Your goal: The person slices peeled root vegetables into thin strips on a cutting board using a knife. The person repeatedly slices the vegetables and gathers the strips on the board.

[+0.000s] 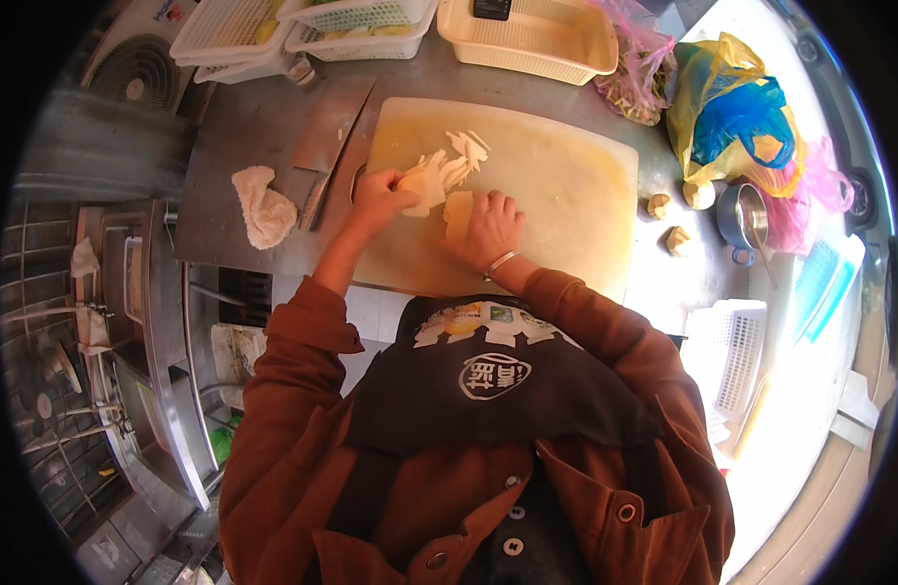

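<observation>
Thin, pale yellow vegetable slices [435, 174] lie fanned out on the cutting board [556, 185]; I cannot make out which vegetable. My left hand [381, 203] pinches the near left end of this fan between thumb and fingers. Beside it, my right hand [496, 229] has its fingers curled over a separate flat piece of the same pale vegetable [458, 214], resting on the board. A few thin strips [475, 144] stick out at the far end of the fan. Left of the board a cleaver [324, 132] lies flat on the metal table, alongside a second long-handled blade [342, 161].
A crumpled white cloth [264, 207] lies at the left. White baskets [361, 44] and a cream basket [527, 49] line the back. On the right are plastic bags [731, 107], several round pale vegetables [678, 241] and a metal cup [741, 214] with a spoon.
</observation>
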